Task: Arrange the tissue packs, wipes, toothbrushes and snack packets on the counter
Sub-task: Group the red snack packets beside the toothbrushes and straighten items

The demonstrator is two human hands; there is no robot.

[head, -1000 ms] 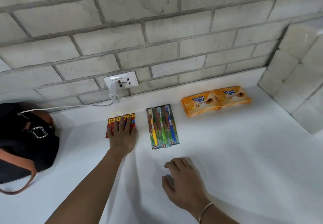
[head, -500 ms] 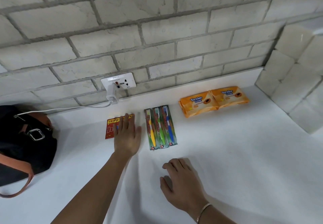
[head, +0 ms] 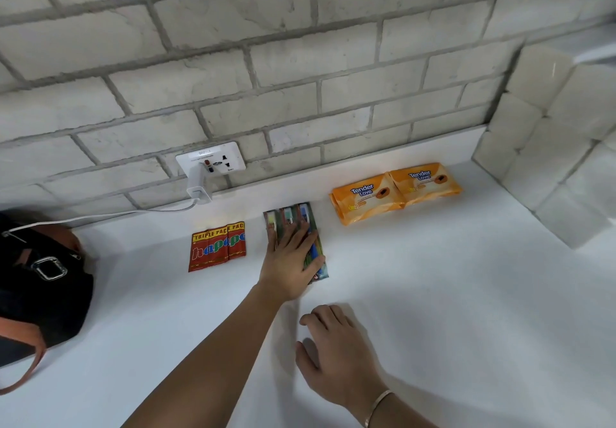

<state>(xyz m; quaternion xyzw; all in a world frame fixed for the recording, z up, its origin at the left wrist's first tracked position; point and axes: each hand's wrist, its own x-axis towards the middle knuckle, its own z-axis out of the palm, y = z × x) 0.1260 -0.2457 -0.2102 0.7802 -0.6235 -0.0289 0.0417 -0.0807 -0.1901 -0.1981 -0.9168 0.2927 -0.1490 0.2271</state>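
A person's left hand (head: 289, 262) lies flat on three packaged toothbrushes (head: 301, 215) set side by side on the white surface (head: 450, 294). Its grip is spread, with fingers straight across the packs and the thumb at their right edge. The right hand (head: 333, 354) rests on the surface just in front, its grip loose, fingers lightly curled and holding nothing; a thin bracelet (head: 380, 401) circles the wrist. Left of the toothbrushes, apart from them, red snack packets (head: 216, 247) lie overlapping in a row. To the right, near the brick wall (head: 300, 60), two orange wipes (head: 395, 192) packs touch side by side. White tissue packs (head: 550, 144) are stacked in the far right corner. A black bag (head: 40, 287) sits at the left edge, and a white charger (head: 199, 189) hangs from the socket (head: 216, 157).
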